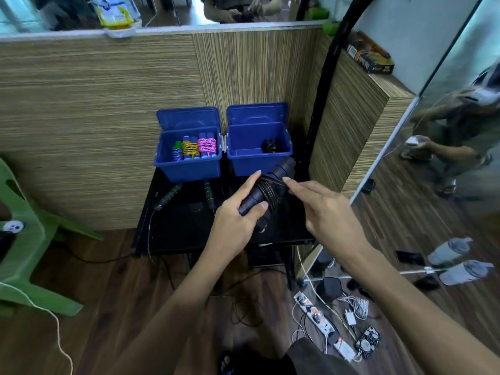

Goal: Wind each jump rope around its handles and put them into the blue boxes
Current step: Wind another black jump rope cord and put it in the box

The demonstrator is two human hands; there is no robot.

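Here the left hand (238,217) grips black cylindrical handles (266,192) wound with cord; right hand (324,209) relaxed, fingers loose.

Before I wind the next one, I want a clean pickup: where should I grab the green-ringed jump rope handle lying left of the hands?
Probably the middle of the green-ringed handle, from above with fingers across it. It lies flat and slanted on the black table, its rope trailing off the lower end, and nothing crowds its sides.
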